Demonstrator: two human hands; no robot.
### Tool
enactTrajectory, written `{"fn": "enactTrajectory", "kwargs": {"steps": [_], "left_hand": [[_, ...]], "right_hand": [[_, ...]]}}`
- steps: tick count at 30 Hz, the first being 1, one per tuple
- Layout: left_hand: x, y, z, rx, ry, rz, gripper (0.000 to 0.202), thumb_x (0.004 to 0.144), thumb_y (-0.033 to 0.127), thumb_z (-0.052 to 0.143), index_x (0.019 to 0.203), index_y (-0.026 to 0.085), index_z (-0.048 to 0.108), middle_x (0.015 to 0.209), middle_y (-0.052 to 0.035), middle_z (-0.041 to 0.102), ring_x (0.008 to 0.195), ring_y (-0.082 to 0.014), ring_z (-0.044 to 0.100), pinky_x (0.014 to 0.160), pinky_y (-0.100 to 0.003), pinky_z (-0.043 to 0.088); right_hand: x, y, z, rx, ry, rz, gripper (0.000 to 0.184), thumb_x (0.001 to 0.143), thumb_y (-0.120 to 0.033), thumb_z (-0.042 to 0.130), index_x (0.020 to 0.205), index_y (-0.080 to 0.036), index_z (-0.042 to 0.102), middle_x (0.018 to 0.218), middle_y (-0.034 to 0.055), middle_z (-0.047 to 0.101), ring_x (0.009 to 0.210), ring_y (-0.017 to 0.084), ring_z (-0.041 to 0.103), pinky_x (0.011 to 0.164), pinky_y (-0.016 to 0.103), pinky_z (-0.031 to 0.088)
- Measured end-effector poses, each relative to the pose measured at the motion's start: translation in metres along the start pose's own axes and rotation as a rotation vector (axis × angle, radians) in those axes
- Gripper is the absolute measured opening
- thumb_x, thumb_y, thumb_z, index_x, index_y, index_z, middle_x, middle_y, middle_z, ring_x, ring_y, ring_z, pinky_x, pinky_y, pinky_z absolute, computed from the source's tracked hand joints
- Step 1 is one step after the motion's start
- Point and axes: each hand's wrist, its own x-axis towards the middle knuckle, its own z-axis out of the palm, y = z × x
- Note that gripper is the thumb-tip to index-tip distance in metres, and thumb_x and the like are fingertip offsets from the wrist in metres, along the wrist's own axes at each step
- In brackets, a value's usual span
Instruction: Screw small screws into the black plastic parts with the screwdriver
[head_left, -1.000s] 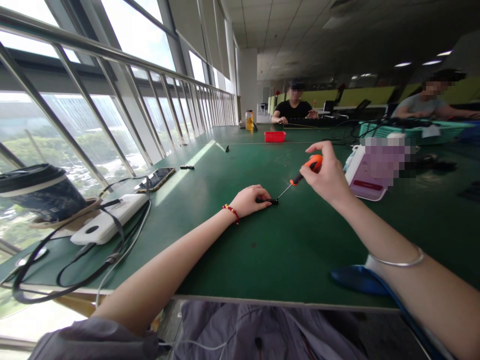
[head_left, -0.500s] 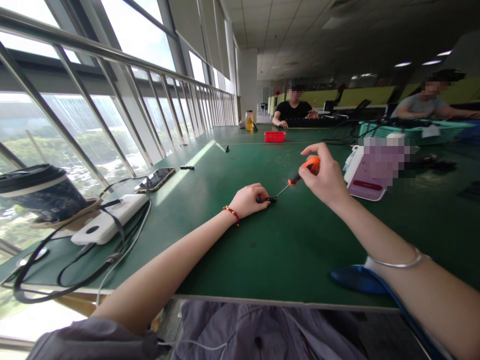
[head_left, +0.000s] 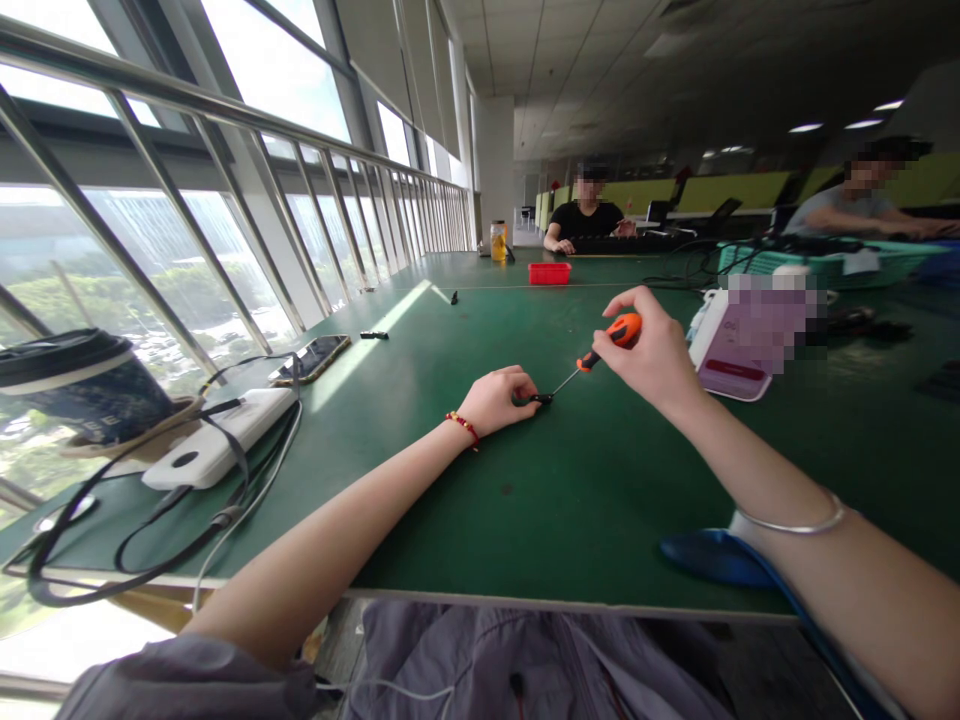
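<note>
Now | left hand (head_left: 496, 397) pins black part (head_left: 541, 399) (tabletop) | screwdriver (head_left: 596, 355) tip touching

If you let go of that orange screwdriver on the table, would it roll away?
Probably a little: the screwdriver has a rounded handle and thin round shaft, and the green table looks smooth and flat. It looks stiff and light, since the right hand holds it with just fingertips.
</note>
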Motion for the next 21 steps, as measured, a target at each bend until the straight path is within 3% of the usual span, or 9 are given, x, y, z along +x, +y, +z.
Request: {"fn": "enactTrajectory", "kwargs": {"steps": [4,8,10,12,16,21], "left_hand": [[0.0002,-0.0010,0.0004,-0.003,-0.001,0.001,0.012,0.072,0.030,0.060,0.075,0.019,0.063,0.083,0.0001,0.062,0.071,-0.0123,0.057,0.062,-0.023,0.043],[0.0005,-0.0017,0.0008,0.004,-0.004,0.008,0.012,0.072,0.030,0.060,0.074,0.019,0.063,0.083,0.0000,0.062,0.070,-0.0122,0.057,0.063,-0.023,0.043],[0.0006,-0.0021,0.0011,0.001,-0.004,0.010,0.012,0.072,0.030,0.060,0.074,0.019,0.062,0.083,0.0001,0.062,0.070,-0.0121,0.057,0.063,-0.023,0.043],[0.0007,-0.0025,0.0016,-0.002,-0.002,0.011,0.012,0.072,0.030,0.060,0.074,0.018,0.062,0.083,0.0002,0.062,0.070,-0.0121,0.057,0.062,-0.023,0.043],[0.0005,-0.0031,0.0021,-0.012,0.002,0.016,0.011,0.072,0.029,0.060,0.075,0.019,0.062,0.083,0.0005,0.061,0.070,-0.0120,0.057,0.062,-0.023,0.043],[0.0004,-0.0024,0.0016,-0.002,0.000,0.010,0.010,0.072,0.028,0.060,0.074,0.018,0.062,0.082,0.0003,0.061,0.070,-0.0120,0.057,0.062,-0.023,0.043]], "right_hand": [[-0.0006,-0.0014,-0.0004,0.039,-0.042,0.007,0.026,0.069,-0.033,0.057,0.093,-0.025,0.050,0.060,-0.0039,0.050,0.048,0.014,0.046,0.048,0.026,0.033],[0.0005,-0.0014,-0.0007,0.007,-0.016,-0.007,0.023,0.079,-0.046,0.050,0.076,-0.023,0.054,0.058,-0.0009,0.052,0.052,0.015,0.047,0.050,0.026,0.032],[0.0012,-0.0006,-0.0006,0.011,-0.017,-0.001,0.024,0.081,-0.044,0.048,0.074,-0.023,0.055,0.058,-0.0002,0.053,0.053,0.015,0.048,0.052,0.026,0.033],[0.0012,0.0001,-0.0004,0.032,-0.030,0.020,0.016,0.078,-0.038,0.050,0.084,-0.024,0.056,0.059,-0.0014,0.052,0.053,0.015,0.048,0.051,0.026,0.033],[0.0005,-0.0002,-0.0001,0.038,-0.032,0.034,0.025,0.073,-0.032,0.054,0.096,-0.024,0.052,0.060,-0.0036,0.051,0.050,0.015,0.047,0.051,0.026,0.033],[0.0006,-0.0008,0.0003,0.006,0.001,-0.002,0.022,0.078,-0.044,0.051,0.076,-0.023,0.054,0.061,-0.0007,0.052,0.055,0.015,0.048,0.052,0.026,0.034]]}}
